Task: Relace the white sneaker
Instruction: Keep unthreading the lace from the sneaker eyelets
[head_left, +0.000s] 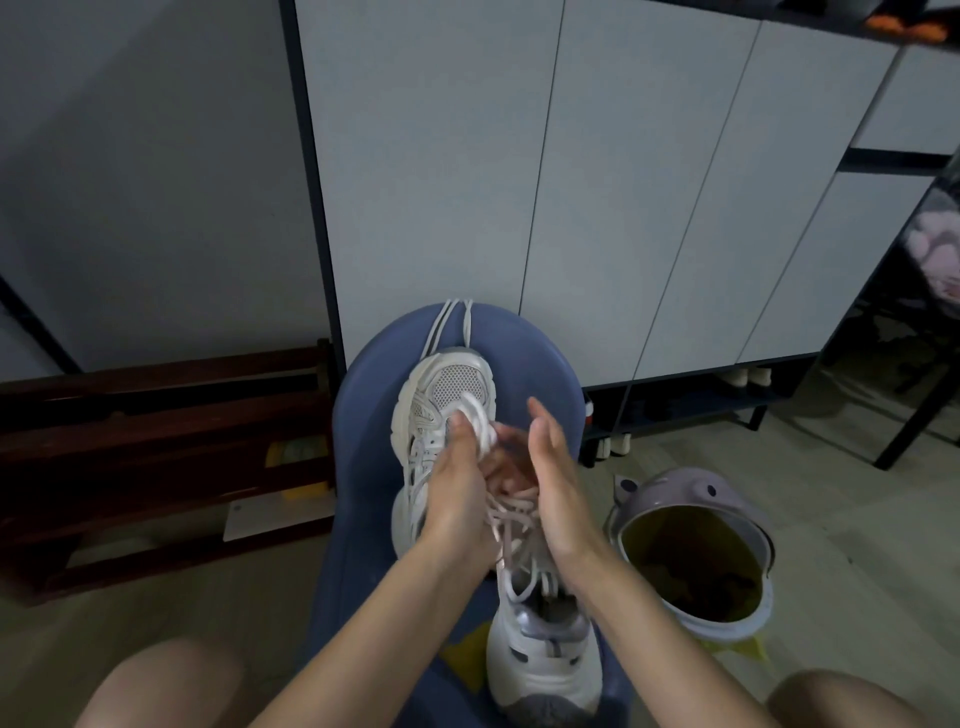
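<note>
A white sneaker (540, 654) lies lengthwise on a blue padded seat (363, 415), toe pointing away from me, heel nearest. Its white lace (511, 525) crosses loosely over the tongue, and two lace ends (452, 322) trail past the toe over the seat's far edge. My left hand (457, 493) pinches a bunched loop of lace over the forefoot. On the shoe's right side, my right hand (553, 483) is held upright and open, fingers straight, thumb up. The hands hide the middle eyelets.
A lilac bin (696, 556) with a dark liner stands on the floor to the right. White cabinet doors (571, 182) with a low shoe shelf fill the back. A dark wooden rack (156, 441) stands at the left. My bare knees (161, 686) show at the bottom corners.
</note>
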